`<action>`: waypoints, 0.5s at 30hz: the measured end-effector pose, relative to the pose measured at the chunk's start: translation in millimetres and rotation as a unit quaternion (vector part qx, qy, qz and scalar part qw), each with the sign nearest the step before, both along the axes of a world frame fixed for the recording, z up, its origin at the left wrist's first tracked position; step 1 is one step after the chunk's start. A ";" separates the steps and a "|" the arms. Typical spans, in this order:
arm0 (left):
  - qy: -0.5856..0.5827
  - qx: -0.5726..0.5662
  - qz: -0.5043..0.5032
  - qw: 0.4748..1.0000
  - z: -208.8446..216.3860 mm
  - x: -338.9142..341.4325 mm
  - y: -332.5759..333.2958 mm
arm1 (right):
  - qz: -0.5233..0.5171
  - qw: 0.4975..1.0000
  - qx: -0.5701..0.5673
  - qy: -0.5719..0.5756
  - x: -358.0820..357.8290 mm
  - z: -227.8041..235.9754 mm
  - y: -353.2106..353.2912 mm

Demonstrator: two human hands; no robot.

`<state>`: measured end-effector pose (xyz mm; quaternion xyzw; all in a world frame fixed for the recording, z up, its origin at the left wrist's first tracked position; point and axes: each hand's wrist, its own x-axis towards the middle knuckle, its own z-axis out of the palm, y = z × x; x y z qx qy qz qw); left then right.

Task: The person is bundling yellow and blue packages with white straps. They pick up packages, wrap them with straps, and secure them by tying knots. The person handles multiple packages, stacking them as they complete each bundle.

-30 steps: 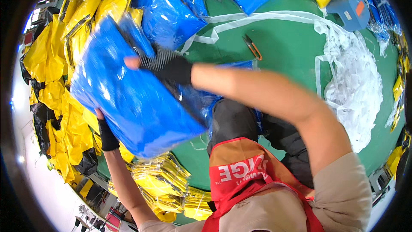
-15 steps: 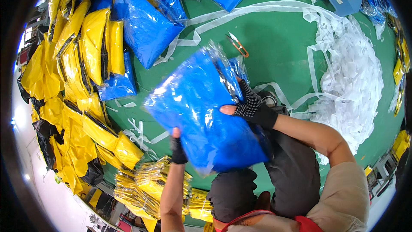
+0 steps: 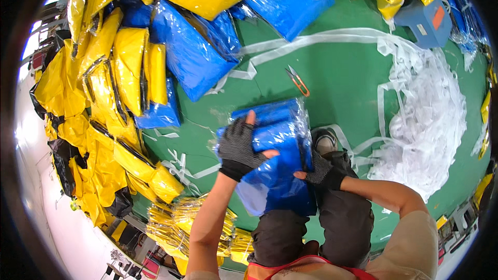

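A blue plastic-wrapped packet [image 3: 282, 176] lies folded just in front of my knees, its clear film shining. Across its upper left part my left hand [image 3: 238, 148], in a black dotted fingerless glove, lies flat with thumb and forefinger spread apart. My right hand [image 3: 322, 172], gloved the same way, grips the packet's right edge; its thumb is on top and its other fingers are partly hidden. Beyond the packet, orange-handled thread snips [image 3: 298, 81] rest on the green floor [image 3: 342, 83].
Yellow packets [image 3: 129, 67] and blue packets [image 3: 192, 46] are heaped at the left and far side. At the right lies a tangled pile of white strips [image 3: 420, 129]. A blue-grey container [image 3: 423, 23] stands at the far right. Bundled yellow packets [image 3: 192, 223] sit near my left forearm.
The blue packet has come down from a raised, tilted position to lie folded before me. My left hand has moved from its lower left corner onto its top; my right hand has shifted lower.
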<state>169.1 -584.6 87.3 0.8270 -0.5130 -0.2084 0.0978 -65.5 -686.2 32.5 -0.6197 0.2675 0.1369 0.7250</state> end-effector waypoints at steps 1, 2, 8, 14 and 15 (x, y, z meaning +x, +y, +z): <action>0.002 -0.002 -0.005 1.000 -5.5 -4.3 -2.9 | -0.001 1.000 0.021 0.006 -9.3 -11.4 3.1; -0.004 -0.013 -0.010 1.000 -12.5 -7.7 -6.2 | -0.001 0.999 0.044 0.014 -17.7 -21.1 7.5; -0.017 0.023 0.000 1.000 -31.7 -6.6 -21.8 | 0.004 0.992 0.111 0.057 -19.0 -54.1 8.4; 0.001 -0.030 -0.006 1.000 -54.0 -4.2 -19.1 | 0.041 0.991 0.088 0.096 -2.2 -49.8 -8.2; -0.002 -0.040 -0.009 0.999 -59.1 -2.0 -18.0 | 0.056 0.985 0.105 0.124 5.6 -43.8 -16.0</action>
